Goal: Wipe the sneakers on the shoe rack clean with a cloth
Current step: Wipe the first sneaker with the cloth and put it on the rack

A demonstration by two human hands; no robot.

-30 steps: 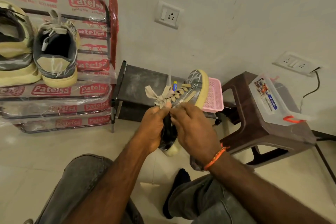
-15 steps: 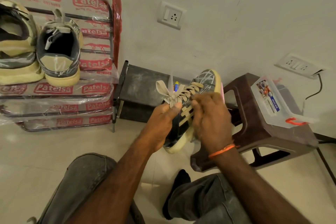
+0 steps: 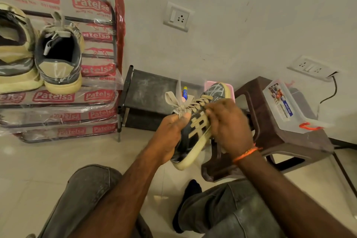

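Dark canvas sneaker (image 3: 195,131) held mid-air, toe toward 1 o'clock. Left hand (image 3: 170,137) grips its collar; right hand (image 3: 229,123) presses on the laces, blurred, no cloth visible. Advice: brace heel firmly, stroke toe-to-heel. Two sneakers (image 3: 58,58) sit on rack (image 3: 116,44), 10 o'clock.

I see warm, dim indoor light, glare on the floor (image 3: 7,149) tiles, motion blur on my right hand (image 3: 229,125), and wide-angle bending at the edges.

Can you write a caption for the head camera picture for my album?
Both hands, left hand and right hand, hold a laced sneaker beside a shoe rack with two more sneakers.
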